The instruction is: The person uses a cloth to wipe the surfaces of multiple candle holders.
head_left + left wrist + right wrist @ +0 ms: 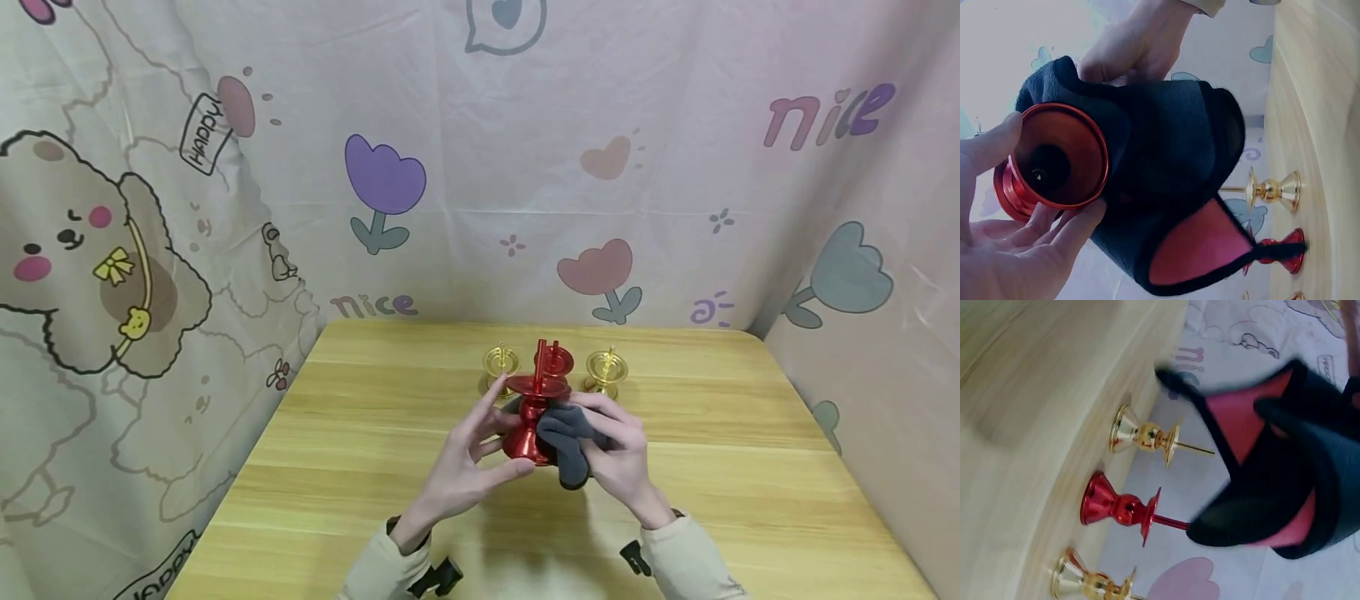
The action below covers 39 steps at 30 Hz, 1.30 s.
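A shiny red candle holder (529, 421) with a spike on its dish is held above the table, slightly tilted. My left hand (461, 475) grips it, thumb and fingers around the base. In the left wrist view the hollow underside of the candle holder (1082, 159) faces the camera. My right hand (618, 446) holds a dark grey cloth (567, 437) against the right side of the holder's stem and base. Pink lining and a dark edging show on the cloth (1235, 425) in the right wrist view, where its loose folds hang; the right fingers are partly hidden behind it.
Behind the hands stand a gold candle holder (501, 362) on the left, a red candle holder (1127, 509) in the middle and another gold candle holder (606, 368) on the right. They share the wooden table (337, 467), backed by a printed curtain (480, 167).
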Motion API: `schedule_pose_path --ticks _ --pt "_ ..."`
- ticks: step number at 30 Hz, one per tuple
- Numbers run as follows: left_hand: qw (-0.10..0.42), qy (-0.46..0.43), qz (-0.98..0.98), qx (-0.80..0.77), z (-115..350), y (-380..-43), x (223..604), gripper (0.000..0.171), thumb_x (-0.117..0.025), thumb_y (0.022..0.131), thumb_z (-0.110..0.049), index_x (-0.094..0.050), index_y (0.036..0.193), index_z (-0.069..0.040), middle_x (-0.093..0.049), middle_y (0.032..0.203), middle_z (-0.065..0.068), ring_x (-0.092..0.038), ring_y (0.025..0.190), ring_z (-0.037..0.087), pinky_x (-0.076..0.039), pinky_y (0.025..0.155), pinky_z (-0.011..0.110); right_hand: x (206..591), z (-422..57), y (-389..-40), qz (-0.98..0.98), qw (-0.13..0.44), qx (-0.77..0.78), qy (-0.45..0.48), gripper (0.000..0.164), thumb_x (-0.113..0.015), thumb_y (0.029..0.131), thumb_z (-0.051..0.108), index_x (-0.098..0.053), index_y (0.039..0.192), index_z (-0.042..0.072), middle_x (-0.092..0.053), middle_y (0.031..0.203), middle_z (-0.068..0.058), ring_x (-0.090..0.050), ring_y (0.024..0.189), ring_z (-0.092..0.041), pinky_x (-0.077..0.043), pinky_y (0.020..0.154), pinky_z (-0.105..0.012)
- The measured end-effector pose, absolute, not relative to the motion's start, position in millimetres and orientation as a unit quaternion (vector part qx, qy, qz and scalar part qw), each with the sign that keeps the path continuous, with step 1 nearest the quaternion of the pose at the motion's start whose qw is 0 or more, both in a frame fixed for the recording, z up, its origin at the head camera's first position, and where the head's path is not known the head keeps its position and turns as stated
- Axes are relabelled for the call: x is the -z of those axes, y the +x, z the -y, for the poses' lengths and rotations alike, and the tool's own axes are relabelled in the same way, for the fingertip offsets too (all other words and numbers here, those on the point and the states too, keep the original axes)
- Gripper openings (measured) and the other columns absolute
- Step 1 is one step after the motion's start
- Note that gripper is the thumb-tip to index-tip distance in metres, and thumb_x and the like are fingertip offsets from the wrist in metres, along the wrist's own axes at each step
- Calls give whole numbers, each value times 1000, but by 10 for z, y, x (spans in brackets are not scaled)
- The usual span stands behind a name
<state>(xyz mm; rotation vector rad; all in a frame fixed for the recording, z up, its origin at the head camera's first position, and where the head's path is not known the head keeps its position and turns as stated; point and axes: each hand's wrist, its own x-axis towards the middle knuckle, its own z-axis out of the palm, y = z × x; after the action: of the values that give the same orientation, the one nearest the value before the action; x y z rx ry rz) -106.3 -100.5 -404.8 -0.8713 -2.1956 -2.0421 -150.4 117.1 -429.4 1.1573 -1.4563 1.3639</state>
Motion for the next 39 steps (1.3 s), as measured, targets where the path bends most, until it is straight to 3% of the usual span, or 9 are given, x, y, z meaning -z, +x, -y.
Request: schedule_pose_path --ticks 3,8,15,18,21,26,32,36,39 --pt "-6 -270 708 652 1002 -1067 4057 103 -81 84 -5 -18 162 -28 -62 128 20 -63 121 28 -57 100 41 4325 -1181 -1519 572 394 -558 454 14 -66 92 -3 -75 102 -9 -72 110 -17 -67 109 -15 -54 97 -20" --pt "4 -245 713 656 968 -1071 4061 108 -87 78 -8 -23 160 -36 -61 128 15 -60 121 28 -60 94 37 4242 -1134 -1516 572 459 -479 483 15 -63 94 -2 -74 96 -12 -71 100 -25 -69 106 -25 -55 101 -26" --pt "60 -279 726 625 990 -1070 4057 104 -86 78 -6 -26 160 -26 -64 121 17 -63 116 23 -57 99 35 4115 -1104 -1464 577 522 -367 509 19 -57 96 -4 -74 92 -12 -69 92 -27 -70 103 -34 -54 105 -34" --pt "55 -291 720 628 1009 -1079 4063 103 -85 79 -5 -25 161 -23 -65 121 18 -64 115 21 -58 97 35 4169 -1118 -1493 577 505 -393 507 18 -59 95 -3 -74 94 -12 -70 95 -26 -70 103 -32 -55 104 -32" --pt "28 -294 702 648 1020 -1091 4060 103 -82 81 -2 -23 161 -25 -64 120 22 -66 113 18 -60 93 35 4246 -1143 -1518 577 443 -484 486 15 -62 91 -7 -75 98 -11 -71 102 -22 -69 105 -23 -55 100 -26" --pt "-3 -286 688 667 1006 -1088 4068 100 -78 85 -3 -19 162 -29 -64 127 24 -67 116 22 -60 94 39 4319 -1184 -1524 582 369 -571 445 25 -65 82 -16 -75 103 -7 -72 111 -15 -67 109 -12 -54 96 -19" --pt "-9 -257 702 665 981 -1072 4053 99 -80 86 -10 -20 160 -36 -63 134 18 -61 124 32 -60 95 41 4281 -1159 -1530 593 441 -489 464 16 -63 92 -4 -75 100 -10 -71 103 -21 -69 106 -21 -54 100 -22" --pt "-5 -239 709 663 980 -1072 4035 99 -84 83 -14 -24 159 -39 -65 124 16 -63 118 27 -61 90 37 4225 -1127 -1505 603 486 -414 479 19 -60 96 1 -75 98 -11 -70 96 -23 -69 101 -29 -54 104 -26" --pt "-8 -256 699 668 997 -1077 4035 99 -82 84 -10 -24 160 -35 -64 119 20 -64 114 20 -62 88 35 4217 -1129 -1497 598 476 -424 486 19 -60 97 1 -75 97 -11 -71 97 -23 -69 101 -28 -54 103 -27"
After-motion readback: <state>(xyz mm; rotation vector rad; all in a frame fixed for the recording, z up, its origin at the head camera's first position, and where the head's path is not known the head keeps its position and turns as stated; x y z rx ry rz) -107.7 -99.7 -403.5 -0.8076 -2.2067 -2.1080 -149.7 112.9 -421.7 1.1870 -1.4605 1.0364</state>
